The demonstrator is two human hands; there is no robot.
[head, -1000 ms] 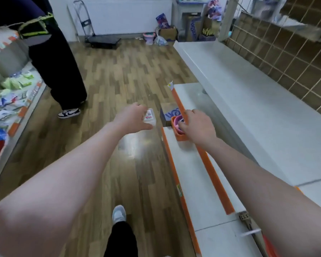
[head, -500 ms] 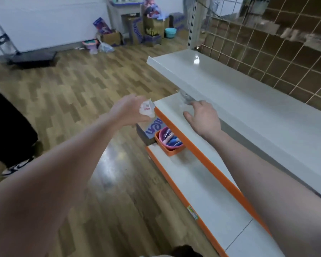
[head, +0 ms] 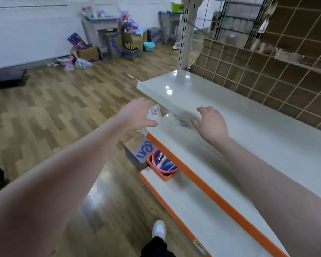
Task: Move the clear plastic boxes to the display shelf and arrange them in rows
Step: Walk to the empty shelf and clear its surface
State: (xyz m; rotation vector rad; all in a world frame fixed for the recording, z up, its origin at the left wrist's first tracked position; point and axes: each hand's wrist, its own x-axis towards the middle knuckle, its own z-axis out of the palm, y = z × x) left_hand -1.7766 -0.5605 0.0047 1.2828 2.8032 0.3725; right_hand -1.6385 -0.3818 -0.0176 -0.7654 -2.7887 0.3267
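left hand (head: 135,113): fingers curled around a clear plastic box (head: 153,113) with a red-and-white label, held in the air just off the left end of the middle shelf (head: 211,151)
right hand (head: 210,121): palm down over the middle shelf, fingers loosely spread and bent; a blurred transparent shape sits at the fingertips, cannot tell if it is a box or if it is gripped
top shelf (head: 248,115): white, glossy, brown grid panel (head: 267,75) behind it
bottom shelf (head: 202,210): orange edge, orange basket (head: 163,166) holding a pink bowl at its left end
cardboard box (head: 140,154): on wood floor, just beside the basket
person's shoe (head: 158,229): white, on floor near bottom shelf
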